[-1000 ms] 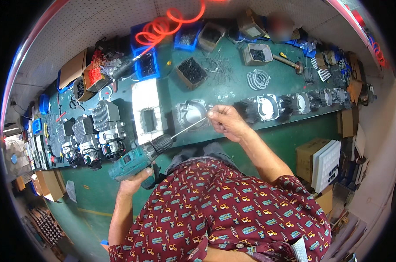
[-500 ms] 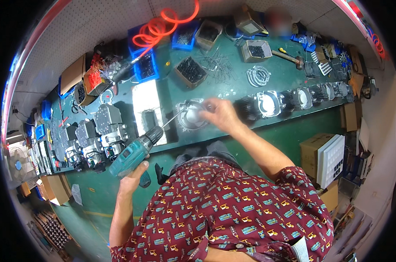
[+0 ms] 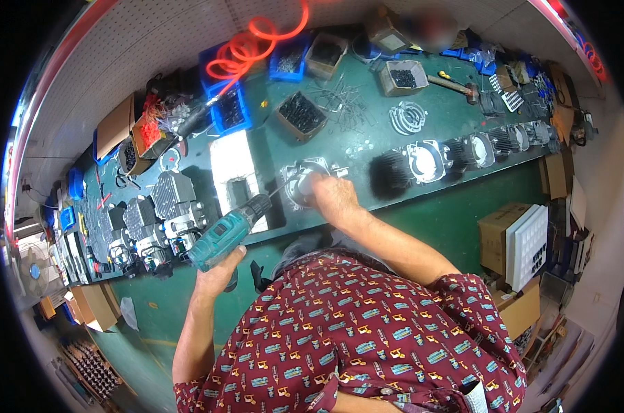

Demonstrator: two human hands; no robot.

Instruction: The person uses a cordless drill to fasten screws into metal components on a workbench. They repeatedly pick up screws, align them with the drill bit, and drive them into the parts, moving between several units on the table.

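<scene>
My left hand (image 3: 219, 275) is wrapped round the grip of a teal and black cordless drill (image 3: 222, 237), tilted up to the right. Its long thin bit (image 3: 279, 186) reaches to a round grey metal housing (image 3: 293, 196) on the bench. Over that housing, my right hand (image 3: 336, 201) bends down with its fingers drawn together; what they hold, if anything, is hidden behind the hand. Whether the bit's tip touches a screw cannot be made out. Beside the housing, to the left, lies a white block (image 3: 233, 162) with a dark recess.
Finned motor housings (image 3: 425, 162) line the bench at right; assembled units (image 3: 174, 199) stand at left. Behind are a carton of black parts (image 3: 302, 115), loose rods (image 3: 343, 103), metal rings (image 3: 407, 118), a hammer (image 3: 453, 86) and a coiled red air hose (image 3: 246, 58).
My right hand has moved down and left, closer over the housing. The drill has shifted slightly right, still in my left hand. The housing looks slightly turned.
</scene>
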